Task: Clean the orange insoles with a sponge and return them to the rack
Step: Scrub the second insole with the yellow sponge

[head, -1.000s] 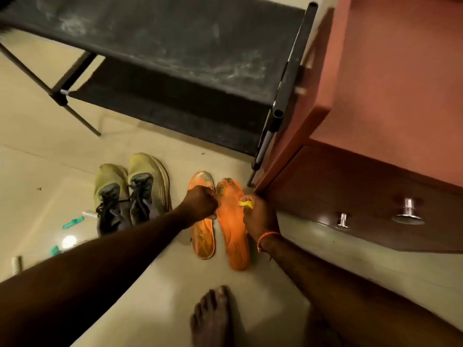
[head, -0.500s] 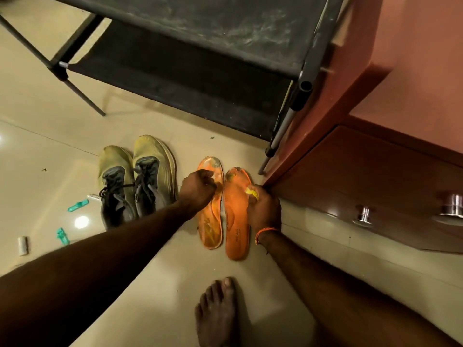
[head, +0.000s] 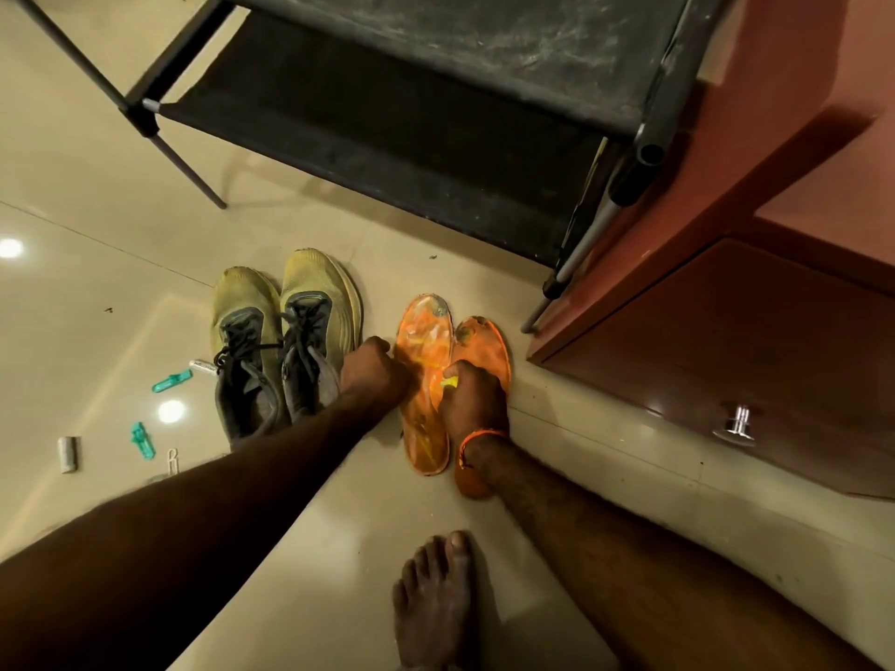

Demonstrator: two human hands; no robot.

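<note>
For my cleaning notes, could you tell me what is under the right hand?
A yellow sponge shows in the right hand, pressed on the insoles. Their covered middles cannot be seen.

Both bare forearms reach forward and down. Left hand fisted, knuckles up. Right hand curled closed, thread band at wrist. Bare foot below.

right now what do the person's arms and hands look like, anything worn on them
Both arms are bare to the edge of the frame, with no sleeves or gloves in view. The right hand has an orange thread band tied around its wrist. The left hand and its wrist carry nothing visible.
</note>
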